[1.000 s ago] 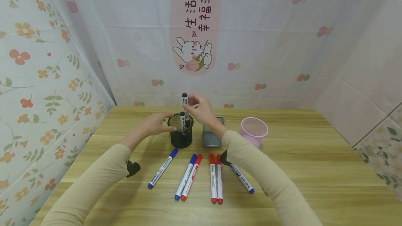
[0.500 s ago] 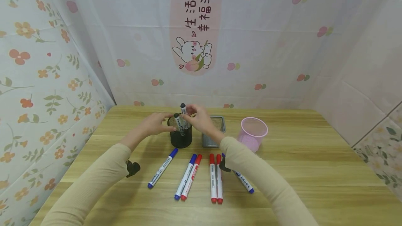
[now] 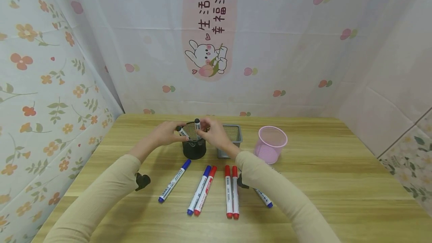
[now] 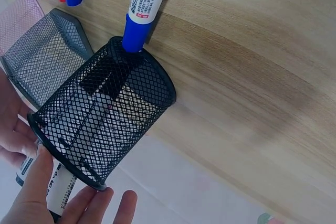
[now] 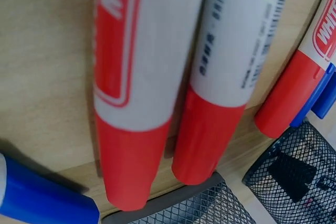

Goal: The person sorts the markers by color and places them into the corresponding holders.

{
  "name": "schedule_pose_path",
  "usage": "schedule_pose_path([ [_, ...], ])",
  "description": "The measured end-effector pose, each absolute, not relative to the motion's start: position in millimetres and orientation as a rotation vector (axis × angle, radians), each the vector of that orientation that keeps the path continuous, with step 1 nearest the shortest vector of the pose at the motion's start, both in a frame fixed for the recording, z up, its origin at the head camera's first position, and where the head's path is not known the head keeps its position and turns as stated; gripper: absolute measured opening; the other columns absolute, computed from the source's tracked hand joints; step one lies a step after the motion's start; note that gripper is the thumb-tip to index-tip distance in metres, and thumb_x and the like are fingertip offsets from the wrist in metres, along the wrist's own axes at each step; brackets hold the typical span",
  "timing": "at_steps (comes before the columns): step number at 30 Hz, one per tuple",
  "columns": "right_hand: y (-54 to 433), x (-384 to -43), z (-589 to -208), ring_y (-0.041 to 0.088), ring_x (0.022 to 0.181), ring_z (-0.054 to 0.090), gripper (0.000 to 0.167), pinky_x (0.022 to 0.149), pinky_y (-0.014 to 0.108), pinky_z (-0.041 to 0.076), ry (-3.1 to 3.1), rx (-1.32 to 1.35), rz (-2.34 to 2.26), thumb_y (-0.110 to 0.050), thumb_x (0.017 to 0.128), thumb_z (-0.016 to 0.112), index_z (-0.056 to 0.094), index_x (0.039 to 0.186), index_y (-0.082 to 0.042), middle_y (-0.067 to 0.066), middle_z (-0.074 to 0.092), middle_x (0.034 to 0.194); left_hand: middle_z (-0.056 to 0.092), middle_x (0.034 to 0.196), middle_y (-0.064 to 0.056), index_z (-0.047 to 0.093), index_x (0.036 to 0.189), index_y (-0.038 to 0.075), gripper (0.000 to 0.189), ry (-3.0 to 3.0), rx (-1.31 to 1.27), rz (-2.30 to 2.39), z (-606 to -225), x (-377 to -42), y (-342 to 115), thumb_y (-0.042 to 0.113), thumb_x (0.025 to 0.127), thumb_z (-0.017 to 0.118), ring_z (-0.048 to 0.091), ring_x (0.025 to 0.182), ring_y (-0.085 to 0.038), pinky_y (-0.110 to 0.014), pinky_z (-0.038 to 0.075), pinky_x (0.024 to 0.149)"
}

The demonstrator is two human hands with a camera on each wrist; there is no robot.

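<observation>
My left hand (image 3: 165,134) grips the rim of a black mesh pen holder (image 3: 194,151), thumb on the near side and fingers on the far side. Inside leans a black-capped whiteboard marker (image 3: 182,132), tilted left toward that hand. My right hand (image 3: 214,135) pinches a second black-capped whiteboard marker (image 3: 197,124), which stands nearly upright in the holder. Through the mesh (image 4: 126,124) in the left wrist view, both markers' lower ends show near the bottom. The right wrist view shows red-capped markers (image 5: 131,166) on the table but not the hand.
Right of the holder stand a grey mesh container (image 3: 233,132) and a pink mesh cup (image 3: 270,153). Nearer lie a blue marker (image 3: 174,181), a blue and red pair (image 3: 202,190), two red markers (image 3: 232,192) and another blue marker (image 3: 264,198) partly under the right sleeve.
My right hand has lowered its marker into the pen holder. The other black marker has tipped over to the left. My left hand has stayed on the rim.
</observation>
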State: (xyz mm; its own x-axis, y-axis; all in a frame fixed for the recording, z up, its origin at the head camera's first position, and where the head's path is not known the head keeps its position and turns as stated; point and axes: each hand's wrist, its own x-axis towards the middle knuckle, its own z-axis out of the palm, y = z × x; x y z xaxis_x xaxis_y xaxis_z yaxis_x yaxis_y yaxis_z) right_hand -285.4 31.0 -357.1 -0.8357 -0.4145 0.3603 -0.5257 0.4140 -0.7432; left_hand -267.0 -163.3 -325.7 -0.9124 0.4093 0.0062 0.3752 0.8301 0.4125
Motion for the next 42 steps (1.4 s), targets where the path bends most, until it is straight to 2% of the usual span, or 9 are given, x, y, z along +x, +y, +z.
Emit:
schedule_pose_path([
  [9, 30, -285, -356, 0.014, 0.078, 0.055, 0.028, 0.069, 0.026, 0.046, -2.573, 0.828, 1.375, -0.006, 0.08, 0.063, 0.057, 0.107, -0.001, 0.003, 0.059, 0.086, 0.047, 0.122, -0.021, 0.043, 0.128, -0.001, 0.063, 2.925, 0.624, 0.629, -325, -267, -163, 0.035, 0.08, 0.063, 0.045, 0.109, -0.036, -0.048, 0.038, 0.086],
  [16, 34, -285, -351, 0.012, 0.082, 0.054, 0.026, 0.075, 0.029, 0.043, -2.598, 0.76, 1.417, -0.011, 0.082, 0.063, 0.057, 0.107, -0.006, -0.001, 0.059, 0.089, 0.048, 0.121, -0.021, 0.044, 0.128, -0.001, 0.063, 2.928, 0.629, 0.631, -326, -268, -163, 0.035, 0.08, 0.063, 0.046, 0.108, -0.036, -0.048, 0.038, 0.086],
  [23, 43, -286, -338, 0.013, 0.084, 0.055, 0.025, 0.077, 0.032, 0.042, -2.538, 0.825, 1.383, -0.012, 0.083, 0.06, 0.058, 0.108, -0.007, 0.007, 0.06, 0.096, 0.048, 0.122, -0.021, 0.044, 0.127, 0.0, 0.062, 2.934, 0.633, 0.628, -326, -268, -163, 0.035, 0.08, 0.063, 0.047, 0.106, -0.036, -0.047, 0.039, 0.085],
  [27, 50, -284, -329, 0.012, 0.084, 0.055, 0.024, 0.082, 0.036, 0.039, -2.511, 0.875, 1.333, -0.012, 0.083, 0.06, 0.059, 0.107, -0.007, 0.004, 0.06, 0.098, 0.051, 0.118, -0.02, 0.045, 0.127, 0.0, 0.061, 2.945, 0.646, 0.628, -326, -268, -162, 0.034, 0.08, 0.064, 0.049, 0.104, -0.035, -0.046, 0.04, 0.083],
  [33, 61, -278, -321, 0.009, 0.083, 0.054, 0.022, 0.08, 0.036, 0.041, -2.493, 0.945, 1.205, -0.013, 0.083, 0.061, 0.059, 0.105, -0.008, -0.002, 0.061, 0.097, 0.053, 0.115, -0.018, 0.047, 0.125, 0.001, 0.06, 2.963, 0.665, 0.646, -326, -268, -162, 0.033, 0.078, 0.066, 0.05, 0.101, -0.034, -0.045, 0.041, 0.082],
  [42, 80, -259, -315, 0.012, 0.079, 0.056, 0.016, 0.075, 0.031, 0.045, -2.391, 1.127, 1.098, -0.007, 0.08, 0.063, 0.062, 0.095, -0.003, 0.007, 0.063, 0.091, 0.054, 0.114, -0.017, 0.045, 0.127, 0.002, 0.062, 2.951, 0.652, 0.632, -328, -269, -163, 0.034, 0.079, 0.065, 0.053, 0.095, -0.029, -0.042, 0.042, 0.078],
])
